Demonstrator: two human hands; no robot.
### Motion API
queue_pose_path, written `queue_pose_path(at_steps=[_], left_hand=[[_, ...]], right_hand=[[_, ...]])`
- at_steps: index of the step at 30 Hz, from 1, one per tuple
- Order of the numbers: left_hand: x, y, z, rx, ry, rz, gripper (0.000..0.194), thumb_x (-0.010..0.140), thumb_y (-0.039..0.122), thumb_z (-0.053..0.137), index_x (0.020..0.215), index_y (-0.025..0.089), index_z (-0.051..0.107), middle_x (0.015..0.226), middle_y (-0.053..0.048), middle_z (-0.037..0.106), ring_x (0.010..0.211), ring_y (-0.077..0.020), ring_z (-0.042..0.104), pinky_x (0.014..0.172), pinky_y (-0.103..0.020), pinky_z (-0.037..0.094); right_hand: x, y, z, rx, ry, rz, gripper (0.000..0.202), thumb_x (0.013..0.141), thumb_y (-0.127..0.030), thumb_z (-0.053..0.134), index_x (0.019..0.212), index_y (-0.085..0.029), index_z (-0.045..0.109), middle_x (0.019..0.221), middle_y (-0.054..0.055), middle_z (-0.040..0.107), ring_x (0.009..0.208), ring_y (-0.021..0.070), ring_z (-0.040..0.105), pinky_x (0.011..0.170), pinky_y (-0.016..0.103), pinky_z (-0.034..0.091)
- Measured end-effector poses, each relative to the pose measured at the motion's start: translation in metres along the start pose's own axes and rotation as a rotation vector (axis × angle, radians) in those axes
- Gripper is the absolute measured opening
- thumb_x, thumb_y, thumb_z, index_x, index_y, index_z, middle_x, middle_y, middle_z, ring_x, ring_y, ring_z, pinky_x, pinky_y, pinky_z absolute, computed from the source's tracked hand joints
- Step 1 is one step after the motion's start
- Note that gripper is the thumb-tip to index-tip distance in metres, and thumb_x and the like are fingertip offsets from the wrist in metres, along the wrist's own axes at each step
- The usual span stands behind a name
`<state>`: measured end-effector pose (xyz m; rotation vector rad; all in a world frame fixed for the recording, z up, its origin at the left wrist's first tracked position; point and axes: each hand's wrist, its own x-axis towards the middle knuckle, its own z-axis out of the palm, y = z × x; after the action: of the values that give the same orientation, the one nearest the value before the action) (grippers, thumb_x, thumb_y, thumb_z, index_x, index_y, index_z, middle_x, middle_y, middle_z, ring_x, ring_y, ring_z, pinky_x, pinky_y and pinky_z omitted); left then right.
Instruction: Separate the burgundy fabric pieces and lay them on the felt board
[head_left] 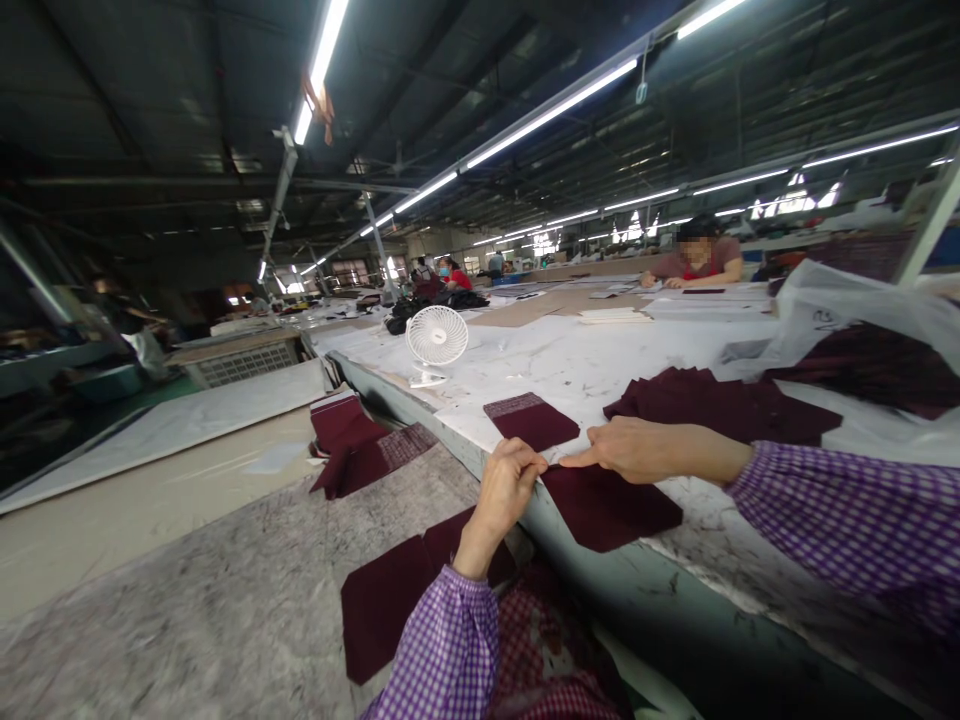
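Observation:
A maroon fabric piece [611, 508] lies at the edge of the white table [525, 360], partly hanging over it. My left hand [506, 490] pinches its upper left corner between thumb and fingers. My right hand [626, 450] rests at the same edge of the piece, its index finger stretched toward my left fingertips and the other fingers curled. Just beyond my hands lies another maroon piece [532, 422] with a speckled grey strip. A pile of maroon pieces [720, 402] sits behind my right hand.
A small white fan [437, 337] stands on the table. Clear plastic [817, 325] covers dark fabric at the right. Maroon pieces [382, 600] lie on the lower grey surface [225, 600] at left, with a folded bundle [367, 445] farther back. A person [697, 262] leans on the far table.

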<state>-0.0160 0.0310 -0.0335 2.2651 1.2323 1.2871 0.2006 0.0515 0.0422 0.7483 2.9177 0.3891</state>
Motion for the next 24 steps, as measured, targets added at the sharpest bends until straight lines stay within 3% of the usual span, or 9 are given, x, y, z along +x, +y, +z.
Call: queue_pose_path(at_steps=[7,10,16,21,24], left_hand=[[-0.006,-0.018,-0.003,-0.291,0.057,-0.071,0.015,0.085,0.016,0.057,0.083,0.017,0.071,0.088,-0.005,0.068,0.088,-0.0175,0.060,0.084,-0.031,0.045],[-0.007,-0.019,-0.005,-0.292,0.051,-0.078,0.016,0.085,0.015,0.055,0.084,0.017,0.071,0.089,-0.005,0.068,0.088,-0.0173,0.061,0.084,-0.031,0.046],[0.016,-0.019,0.004,-0.064,0.111,-0.053,0.023,0.083,0.008,0.050,0.092,0.017,0.069,0.095,-0.005,0.067,0.093,-0.0171,0.060,0.087,-0.030,0.047],[0.042,-0.017,0.015,0.234,-0.111,-0.022,0.025,0.083,0.014,0.052,0.101,0.018,0.068,0.103,-0.006,0.065,0.104,-0.0204,0.055,0.096,-0.033,0.044],[0.048,-0.013,0.015,0.326,-0.155,-0.043,0.023,0.081,0.023,0.058,0.102,0.019,0.068,0.104,-0.006,0.064,0.106,-0.0219,0.054,0.096,-0.034,0.044]], right_hand=[[0.007,-0.015,-0.019,-0.134,-0.112,-0.006,0.076,0.073,0.005,0.040,0.139,-0.031,0.047,0.073,0.005,0.062,0.063,0.0165,0.053,0.056,0.026,0.030],[0.010,-0.018,-0.018,-0.149,-0.111,0.001,0.078,0.072,0.006,0.040,0.140,-0.033,0.045,0.073,0.005,0.063,0.061,0.0159,0.054,0.053,0.026,0.027],[0.011,-0.019,0.004,-0.178,0.009,0.025,0.068,0.081,0.001,0.042,0.139,-0.035,0.045,0.074,0.005,0.065,0.061,0.0158,0.057,0.052,0.025,0.026],[0.011,-0.007,0.011,0.062,0.063,0.193,0.050,0.086,-0.019,0.052,0.134,-0.029,0.051,0.097,0.008,0.067,0.078,0.0200,0.061,0.063,0.026,0.038],[0.000,0.024,0.002,0.315,0.059,0.243,0.039,0.085,-0.023,0.051,0.124,-0.025,0.056,0.089,0.004,0.068,0.080,0.0207,0.061,0.068,0.028,0.040]])
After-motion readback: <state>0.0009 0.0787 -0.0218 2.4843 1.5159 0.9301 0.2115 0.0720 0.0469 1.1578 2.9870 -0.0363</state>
